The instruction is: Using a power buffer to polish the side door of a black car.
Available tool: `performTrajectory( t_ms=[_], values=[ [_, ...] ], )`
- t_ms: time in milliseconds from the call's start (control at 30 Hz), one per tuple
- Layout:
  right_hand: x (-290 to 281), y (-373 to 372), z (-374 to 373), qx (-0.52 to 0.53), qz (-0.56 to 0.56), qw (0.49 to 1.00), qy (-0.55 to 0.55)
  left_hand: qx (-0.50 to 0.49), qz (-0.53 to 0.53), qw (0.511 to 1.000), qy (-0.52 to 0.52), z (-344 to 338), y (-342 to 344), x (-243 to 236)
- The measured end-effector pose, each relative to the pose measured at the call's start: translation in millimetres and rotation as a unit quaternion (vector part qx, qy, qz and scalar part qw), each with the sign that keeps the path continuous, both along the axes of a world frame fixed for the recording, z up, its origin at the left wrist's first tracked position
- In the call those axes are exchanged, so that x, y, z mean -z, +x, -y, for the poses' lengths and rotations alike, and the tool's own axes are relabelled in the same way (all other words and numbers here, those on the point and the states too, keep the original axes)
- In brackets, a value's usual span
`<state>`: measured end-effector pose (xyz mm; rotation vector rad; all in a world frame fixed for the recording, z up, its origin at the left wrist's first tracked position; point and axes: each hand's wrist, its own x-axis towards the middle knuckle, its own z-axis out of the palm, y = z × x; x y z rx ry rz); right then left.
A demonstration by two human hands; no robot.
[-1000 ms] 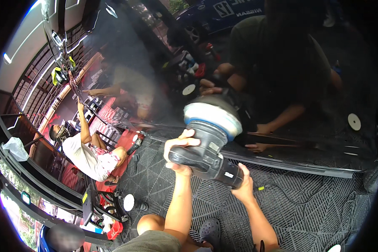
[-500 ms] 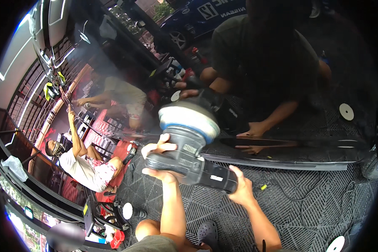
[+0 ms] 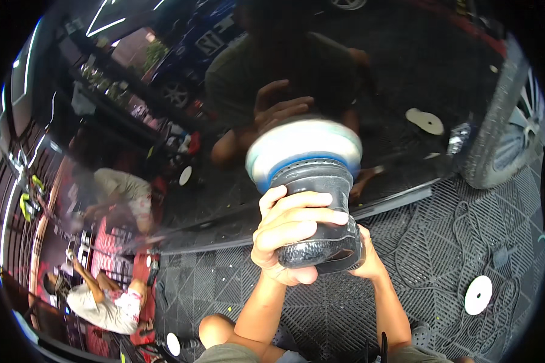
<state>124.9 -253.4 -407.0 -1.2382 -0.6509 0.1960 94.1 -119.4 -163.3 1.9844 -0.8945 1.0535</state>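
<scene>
Four left fingers (image 3: 303, 216) curl over polisher (image 3: 313, 176), right hand (image 3: 371, 259) holding behind.

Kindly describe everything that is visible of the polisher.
The polisher is black, apparently plastic, with a row of small holes beside its round, whitish, blue-edged pad. The pad looks blurred; whether it spins is unclear. It points up the picture, toward the glossy black panel; any contact is hidden. The left hand wraps over its near end, and the right hand holds its right side, partly hidden.
</scene>
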Motion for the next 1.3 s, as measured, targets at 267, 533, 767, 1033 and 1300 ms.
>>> performTrajectory(
  t_ms=[267,533,767,1033,1300],
  values=[
    [28,37,64,-0.003,-0.005,0.999,0.038,0.061,0.019,0.998,0.004,89,48,-4],
    [20,45,84,0.026,0.076,0.985,-0.153,0.049,0.027,0.994,0.09,130,57,-48],
    [43,10,25,0.094,-0.006,0.992,-0.078,0.068,0.03,0.996,0.041,83,37,-58],
    [-53,-34,-79,0.061,0.097,0.993,-0.028,0.031,0.006,0.992,-0.12,-76,-45,-44],
    [-64,-73,-161,0.007,0.121,0.992,-0.043,-0.088,0.081,0.973,-0.198,-188,-91,-22]
  ],
)
